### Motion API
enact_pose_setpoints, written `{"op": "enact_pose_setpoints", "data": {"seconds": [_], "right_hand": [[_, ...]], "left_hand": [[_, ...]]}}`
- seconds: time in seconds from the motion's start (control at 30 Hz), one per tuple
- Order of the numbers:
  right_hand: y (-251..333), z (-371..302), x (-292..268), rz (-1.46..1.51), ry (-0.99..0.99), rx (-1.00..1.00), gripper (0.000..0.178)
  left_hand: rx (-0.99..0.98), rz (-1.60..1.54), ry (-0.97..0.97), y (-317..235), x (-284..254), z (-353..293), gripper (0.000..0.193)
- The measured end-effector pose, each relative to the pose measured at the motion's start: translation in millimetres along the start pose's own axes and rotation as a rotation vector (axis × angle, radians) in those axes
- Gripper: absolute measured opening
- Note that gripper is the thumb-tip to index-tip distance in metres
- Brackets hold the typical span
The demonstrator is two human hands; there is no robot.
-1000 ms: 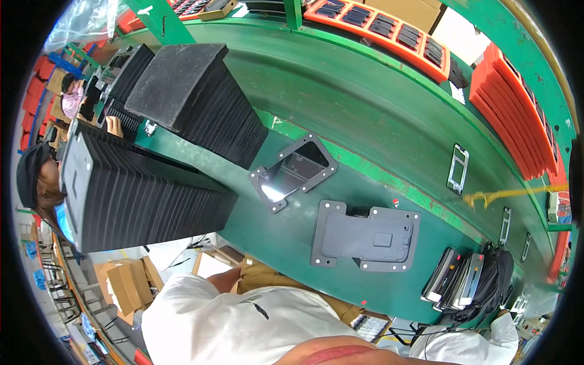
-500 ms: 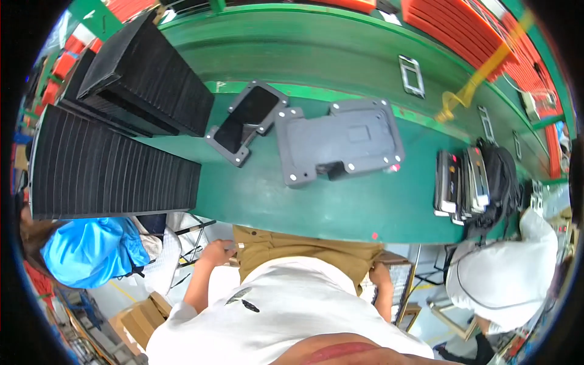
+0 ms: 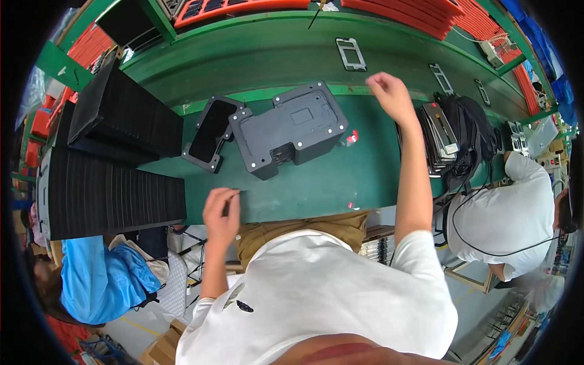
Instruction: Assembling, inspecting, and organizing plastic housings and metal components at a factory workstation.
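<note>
My left hand (image 3: pixel 220 214) hovers at the near edge of the green table (image 3: pixel 304 198), loosely curved, with a gap between thumb and fingers and nothing visible in it. My right hand (image 3: pixel 392 97) is stretched to the far side, fingers bent and slightly apart, apparently holding nothing. Just beyond it, a thin rectangular metal frame (image 3: pixel 351 55) lies on the green channel behind the table. Between my hands sits a thick dark grey block (image 3: pixel 289 125) with notches and white dots at its corners. A smaller grey holder (image 3: pixel 211 134) with a glossy black panel lies left of it.
Tall stacks of black trays (image 3: pixel 115 198) fill the left side. A row of flat metal-edged pieces (image 3: pixel 439 137) and a black backpack (image 3: pixel 471 143) stand at the right. Small red-and-white bits (image 3: pixel 351 139) lie on the table. People in blue (image 3: pixel 106 277) and white (image 3: pixel 502 213) sit either side.
Both hands have risen from beside my hips: the left to the table's near edge, the right across to the far side. The view has shifted, so the table things appear further left.
</note>
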State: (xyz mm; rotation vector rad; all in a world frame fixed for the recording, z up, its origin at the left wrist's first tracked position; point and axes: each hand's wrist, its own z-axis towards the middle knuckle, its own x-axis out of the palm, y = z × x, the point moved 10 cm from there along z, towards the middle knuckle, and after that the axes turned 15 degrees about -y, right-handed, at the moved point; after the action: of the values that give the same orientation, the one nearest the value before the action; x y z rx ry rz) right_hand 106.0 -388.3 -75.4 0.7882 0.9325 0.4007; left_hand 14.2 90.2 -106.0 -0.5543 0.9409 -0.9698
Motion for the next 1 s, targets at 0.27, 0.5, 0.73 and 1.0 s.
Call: {"op": "enact_pose_setpoints", "data": {"seconds": [0.27, 0.5, 0.73, 1.0], "right_hand": [[-89, 126, 121, -0.460, -0.111, -0.071, 0.027], [-56, 150, 147, -0.600, 0.006, -0.219, 0.028], [-88, 159, 143, -0.817, 0.160, -0.205, 0.036], [-42, 88, -72, -0.143, -0.282, 0.094, 0.040]], "left_hand": [[0.372, 0.203, -0.267, -8, -1, -20, 0.005], [0.367, 0.256, -0.284, -10, -2, -25, 0.005], [0.326, 0.271, -0.294, -13, -2, -16, 0.006], [0.200, 0.231, -0.236, -1, -6, -17, 0.006]]}}
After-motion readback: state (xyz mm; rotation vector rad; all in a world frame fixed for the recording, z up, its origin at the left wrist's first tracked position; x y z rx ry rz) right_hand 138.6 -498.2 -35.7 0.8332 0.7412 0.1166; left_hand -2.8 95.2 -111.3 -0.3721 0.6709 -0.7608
